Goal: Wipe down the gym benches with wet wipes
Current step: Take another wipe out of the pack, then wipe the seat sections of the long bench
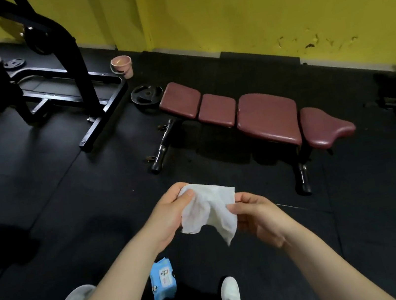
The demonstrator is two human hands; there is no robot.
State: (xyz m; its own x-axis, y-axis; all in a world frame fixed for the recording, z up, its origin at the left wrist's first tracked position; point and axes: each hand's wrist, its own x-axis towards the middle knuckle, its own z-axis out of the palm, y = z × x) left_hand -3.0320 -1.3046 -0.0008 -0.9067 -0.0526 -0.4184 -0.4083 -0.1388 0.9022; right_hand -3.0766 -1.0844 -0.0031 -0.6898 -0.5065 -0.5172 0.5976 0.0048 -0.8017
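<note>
A white wet wipe (210, 211) hangs spread between my hands at the lower middle of the head view. My left hand (169, 215) pinches its upper left corner with thumb and fingers. My right hand (259, 214) pinches its right edge. A low maroon padded gym bench (264, 116) with several cushion sections stands on the floor ahead of my hands, along the yellow wall. A blue pack of wet wipes (162, 280) lies on the black floor below my left forearm.
A black steel rack frame (83, 90) stands at the left. A weight plate (147, 97) lies by the bench's far end, with a pink bucket (122, 66) behind it. Black rubber floor mats (56, 198) spread all around. My shoes (230, 291) show at the bottom.
</note>
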